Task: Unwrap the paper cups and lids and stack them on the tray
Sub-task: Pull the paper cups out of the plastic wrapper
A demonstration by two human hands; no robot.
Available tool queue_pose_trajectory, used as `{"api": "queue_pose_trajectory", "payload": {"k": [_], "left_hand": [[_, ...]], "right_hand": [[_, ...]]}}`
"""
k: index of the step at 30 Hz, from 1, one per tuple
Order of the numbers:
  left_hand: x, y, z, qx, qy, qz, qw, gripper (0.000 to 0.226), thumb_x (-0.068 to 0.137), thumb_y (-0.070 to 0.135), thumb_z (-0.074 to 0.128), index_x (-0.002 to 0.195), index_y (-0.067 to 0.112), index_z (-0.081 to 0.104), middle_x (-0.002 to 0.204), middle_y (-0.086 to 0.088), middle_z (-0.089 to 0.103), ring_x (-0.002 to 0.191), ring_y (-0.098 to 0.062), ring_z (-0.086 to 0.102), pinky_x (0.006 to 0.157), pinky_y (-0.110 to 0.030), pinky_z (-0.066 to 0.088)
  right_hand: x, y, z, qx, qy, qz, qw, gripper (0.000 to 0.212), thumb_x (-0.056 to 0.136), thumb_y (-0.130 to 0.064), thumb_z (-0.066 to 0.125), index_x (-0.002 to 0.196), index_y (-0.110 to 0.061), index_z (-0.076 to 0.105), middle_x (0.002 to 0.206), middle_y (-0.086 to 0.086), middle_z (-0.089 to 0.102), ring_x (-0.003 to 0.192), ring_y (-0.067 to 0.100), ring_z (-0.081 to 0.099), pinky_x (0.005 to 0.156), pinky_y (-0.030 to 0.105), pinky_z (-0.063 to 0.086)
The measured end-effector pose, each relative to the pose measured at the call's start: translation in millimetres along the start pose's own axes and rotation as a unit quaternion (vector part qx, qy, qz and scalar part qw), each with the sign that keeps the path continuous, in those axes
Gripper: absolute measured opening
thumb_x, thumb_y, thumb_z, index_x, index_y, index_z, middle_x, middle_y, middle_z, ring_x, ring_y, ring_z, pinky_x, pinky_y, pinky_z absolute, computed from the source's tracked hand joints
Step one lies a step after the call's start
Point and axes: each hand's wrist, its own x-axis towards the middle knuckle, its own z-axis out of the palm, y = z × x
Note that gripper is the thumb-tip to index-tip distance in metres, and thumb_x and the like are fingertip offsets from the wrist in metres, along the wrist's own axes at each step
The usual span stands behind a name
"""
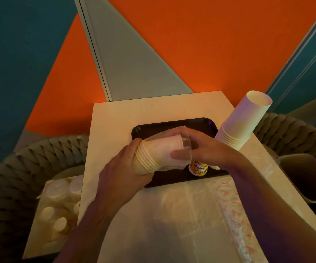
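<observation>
I hold a short stack of white paper cups [159, 150] on its side above the black tray [172, 124]. My left hand [123, 173] grips the rim end of the stack. My right hand [202, 150] pinches the clear plastic wrap [186, 141] that covers the stack's base end. A tall stack of white cups [242, 122] stands upside down on the tray's right side. A yellow and purple printed cup [198, 168] sits on the tray below my right hand, partly hidden.
Loose clear plastic wrap [200, 205] with red print lies on the white table [119, 118] in front of me. A box of wrapped cups and lids [58, 205] sits low at the left. A bin [309, 175] stands at the right. Woven chairs flank the table.
</observation>
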Motion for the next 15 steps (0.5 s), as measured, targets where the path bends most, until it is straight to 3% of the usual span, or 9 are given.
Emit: {"api": "queue_pose_trajectory", "payload": {"k": [3,5,10,15], "left_hand": [[1.5,-2.6,-1.8,-0.005,0.008,-0.004,1.0,0.087,0.07,0.052,0.086,0.141,0.042,0.037,0.129,0.02,0.057,0.11,-0.008,0.058,0.085,-0.039,0.057],[2.0,-2.9,-2.5,-0.013,0.013,-0.007,1.0,0.088,0.069,0.051,0.087,0.141,0.043,0.036,0.129,0.02,0.057,0.11,-0.007,0.057,0.085,-0.039,0.057],[2.1,-1.6,-0.9,-0.008,0.012,-0.005,1.0,0.088,0.069,0.049,0.088,0.141,0.041,0.037,0.129,0.018,0.057,0.112,-0.01,0.058,0.087,-0.041,0.057],[3.0,-3.5,-1.3,-0.021,0.013,-0.003,1.0,0.09,0.068,0.057,0.086,0.141,0.041,0.036,0.13,0.019,0.056,0.112,-0.009,0.057,0.086,-0.039,0.056]], "right_hand": [[-0.8,-0.4,-1.2,-0.013,0.024,0.004,1.0,0.037,0.088,-0.029,0.078,0.121,-0.03,0.062,0.122,-0.009,0.063,0.114,0.011,0.061,0.092,0.04,0.059],[-1.8,-1.8,-2.4,-0.02,0.025,0.025,0.999,0.042,0.083,-0.02,0.082,0.119,-0.027,0.061,0.12,-0.007,0.061,0.109,0.008,0.062,0.089,0.038,0.06],[-1.0,-3.7,-1.5,-0.055,-0.03,0.079,0.995,0.059,0.08,-0.022,0.084,0.126,-0.042,0.053,0.117,-0.021,0.057,0.109,0.007,0.06,0.082,0.02,0.057],[-1.7,-4.2,-3.1,0.0,-0.052,0.104,0.993,0.054,0.081,-0.04,0.08,0.13,-0.038,0.056,0.123,-0.009,0.063,0.113,0.01,0.062,0.1,0.035,0.055]]}}
